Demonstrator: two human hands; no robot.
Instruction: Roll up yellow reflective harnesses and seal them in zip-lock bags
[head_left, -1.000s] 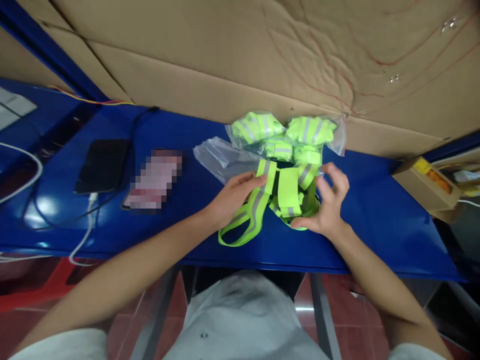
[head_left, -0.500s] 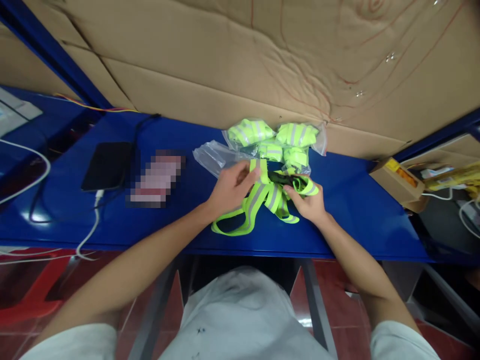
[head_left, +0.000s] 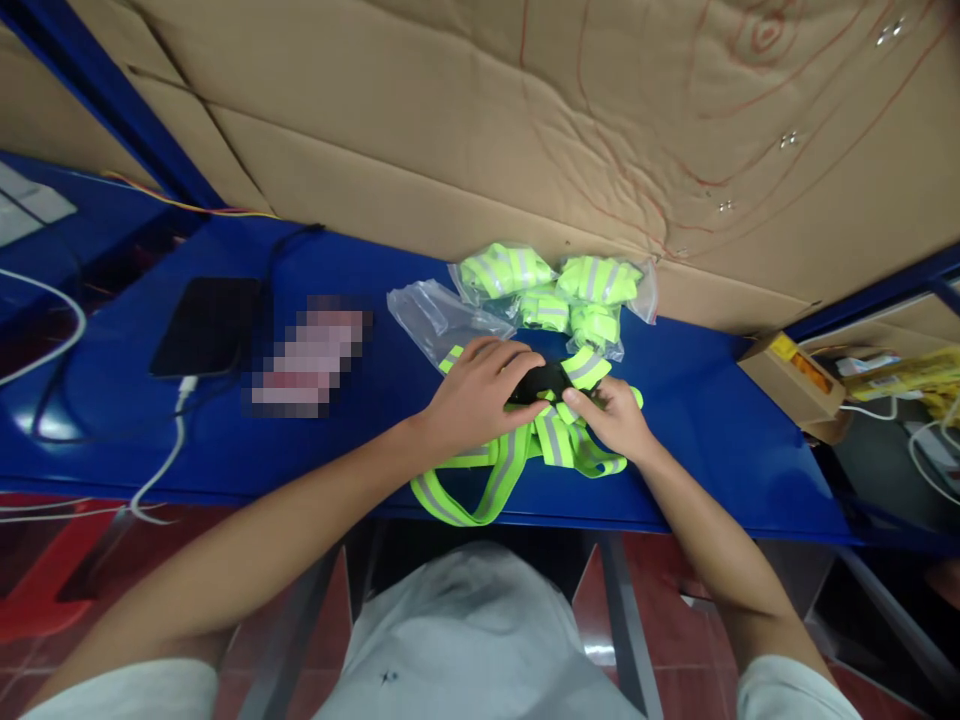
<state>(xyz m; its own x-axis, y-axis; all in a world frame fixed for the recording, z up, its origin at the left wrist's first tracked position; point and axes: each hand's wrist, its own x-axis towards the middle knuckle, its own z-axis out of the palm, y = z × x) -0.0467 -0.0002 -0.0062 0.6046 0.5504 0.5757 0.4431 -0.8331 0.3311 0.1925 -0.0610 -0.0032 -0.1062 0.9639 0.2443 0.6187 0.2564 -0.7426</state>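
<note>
A neon yellow-green reflective strap (head_left: 510, 470) with a grey stripe lies in loose loops on the blue table, some of it gathered between my hands. My left hand (head_left: 487, 392) curves around a black part (head_left: 541, 383) of the strap, thumb and fingers closing on it from the left. On the other side, my right hand (head_left: 616, 415) pinches a bunched fold of the strap with the thumb on top. What lies under the fingers is hidden. Behind the hands sit several clear bags (head_left: 504, 270) packed with rolled straps, and a flat clear plastic bag (head_left: 442, 318) lies beside them.
On the left, a black phone (head_left: 204, 328) with a white cable (head_left: 180, 430) rests near a blurred-out item (head_left: 309, 362). A cardboard wall (head_left: 420, 140) rises behind the blue table (head_left: 712, 430). An open cardboard box (head_left: 795, 385) stands at the right.
My left hand has moved from a raised strap end onto the black part. The right hand has shifted slightly, and the lower strap loop now hangs nearer the table's front edge.
</note>
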